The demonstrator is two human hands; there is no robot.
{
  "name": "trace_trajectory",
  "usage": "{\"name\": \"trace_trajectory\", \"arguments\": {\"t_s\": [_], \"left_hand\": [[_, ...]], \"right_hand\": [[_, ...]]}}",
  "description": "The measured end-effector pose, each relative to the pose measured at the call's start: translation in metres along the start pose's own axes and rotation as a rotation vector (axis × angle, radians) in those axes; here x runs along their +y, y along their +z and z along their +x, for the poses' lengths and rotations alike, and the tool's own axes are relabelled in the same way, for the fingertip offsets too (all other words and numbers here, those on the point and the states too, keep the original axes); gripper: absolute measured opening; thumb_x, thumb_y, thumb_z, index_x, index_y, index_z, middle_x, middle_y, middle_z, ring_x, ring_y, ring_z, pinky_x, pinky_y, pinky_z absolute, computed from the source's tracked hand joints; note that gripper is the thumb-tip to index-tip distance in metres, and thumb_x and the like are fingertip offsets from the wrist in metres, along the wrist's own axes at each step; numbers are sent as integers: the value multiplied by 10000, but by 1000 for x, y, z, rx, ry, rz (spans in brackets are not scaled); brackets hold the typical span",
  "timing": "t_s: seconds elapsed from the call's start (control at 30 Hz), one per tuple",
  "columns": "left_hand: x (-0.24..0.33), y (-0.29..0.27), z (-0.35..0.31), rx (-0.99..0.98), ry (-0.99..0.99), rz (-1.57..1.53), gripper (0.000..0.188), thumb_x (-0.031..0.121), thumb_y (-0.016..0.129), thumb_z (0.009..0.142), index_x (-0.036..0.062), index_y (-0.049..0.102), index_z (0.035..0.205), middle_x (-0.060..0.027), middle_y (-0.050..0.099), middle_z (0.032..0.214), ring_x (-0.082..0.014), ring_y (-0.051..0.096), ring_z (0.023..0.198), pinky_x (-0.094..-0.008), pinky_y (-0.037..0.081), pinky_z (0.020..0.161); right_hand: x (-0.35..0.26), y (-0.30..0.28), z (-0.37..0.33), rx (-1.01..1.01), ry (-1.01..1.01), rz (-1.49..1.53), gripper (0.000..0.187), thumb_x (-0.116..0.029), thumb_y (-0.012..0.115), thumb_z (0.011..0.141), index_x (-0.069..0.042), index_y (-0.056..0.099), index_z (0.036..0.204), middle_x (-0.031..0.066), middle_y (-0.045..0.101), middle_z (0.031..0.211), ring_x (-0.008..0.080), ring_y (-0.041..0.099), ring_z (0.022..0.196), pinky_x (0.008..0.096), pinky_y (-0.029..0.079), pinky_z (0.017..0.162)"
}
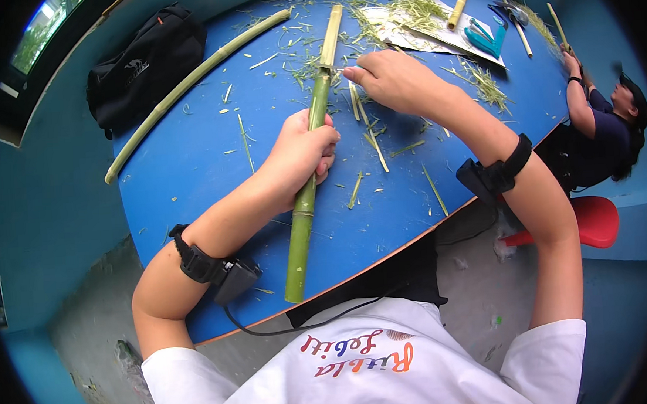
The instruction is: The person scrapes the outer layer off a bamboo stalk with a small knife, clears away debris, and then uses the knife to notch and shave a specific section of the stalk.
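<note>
My left hand (299,150) is wrapped round a green bamboo stalk (306,207), which slants across the table with its lower end over the front edge. Above a joint, the stalk's far part is scraped to pale yellow-green. Beside that joint is my right hand (398,84), fingers closed. A small dark thing shows at the joint near its fingertips; whether the hand holds it I cannot make out. Green and pale shavings (366,129) lie around the stalk.
A long peeled stalk (190,84) and a black bag (149,68) lie at the left. Far right are papers (402,28) under shavings, a short stalk (459,7) and a teal tool (485,38). Another person (607,122) holds a stalk by a red stool (595,221).
</note>
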State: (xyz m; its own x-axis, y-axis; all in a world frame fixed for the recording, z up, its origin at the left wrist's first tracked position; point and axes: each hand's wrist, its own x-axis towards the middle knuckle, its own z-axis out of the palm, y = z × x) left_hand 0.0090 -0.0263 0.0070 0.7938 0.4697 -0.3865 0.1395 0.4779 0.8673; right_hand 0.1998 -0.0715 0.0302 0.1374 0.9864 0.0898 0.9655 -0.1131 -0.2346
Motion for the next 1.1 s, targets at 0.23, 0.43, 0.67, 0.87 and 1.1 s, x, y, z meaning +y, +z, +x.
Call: {"name": "trace_trajectory", "arguments": {"t_s": [0.23,0.43,0.67,0.87,1.1], "left_hand": [[-3,0,-1,2,23,36,147,55,522,843,109,407,915,28,405,625,-42,372,405,-201,265,345],[-4,1,-5,26,35,90,143,53,521,842,103,409,917,25,408,627,-43,366,403,-203,262,346],[-3,2,-4,29,29,75,152,51,521,841,106,407,923,27,402,623,-47,363,406,-201,269,349],[-3,1,-7,73,40,138,158,45,521,837,97,408,934,28,399,609,-48,362,398,-199,273,344],[-4,0,-3,67,66,162,145,58,522,842,79,415,939,31,401,603,-46,368,406,-202,284,353]], "right_hand": [[-10,-2,-1,-120,9,144,494,-387,441,925,65,615,827,263,619,812,429,589,818,477,455,752],[1,-3,-1,-90,-92,165,477,-374,450,926,61,613,819,255,600,743,428,582,783,475,450,710],[-1,3,5,-8,-68,-74,487,-403,437,933,25,635,815,218,619,724,402,606,766,465,478,707],[18,5,30,66,28,-69,508,-392,418,941,37,632,773,239,632,817,414,608,796,482,480,749],[-4,-17,-3,-138,5,8,500,-407,433,931,49,611,829,259,621,812,426,596,799,489,466,736]]}}
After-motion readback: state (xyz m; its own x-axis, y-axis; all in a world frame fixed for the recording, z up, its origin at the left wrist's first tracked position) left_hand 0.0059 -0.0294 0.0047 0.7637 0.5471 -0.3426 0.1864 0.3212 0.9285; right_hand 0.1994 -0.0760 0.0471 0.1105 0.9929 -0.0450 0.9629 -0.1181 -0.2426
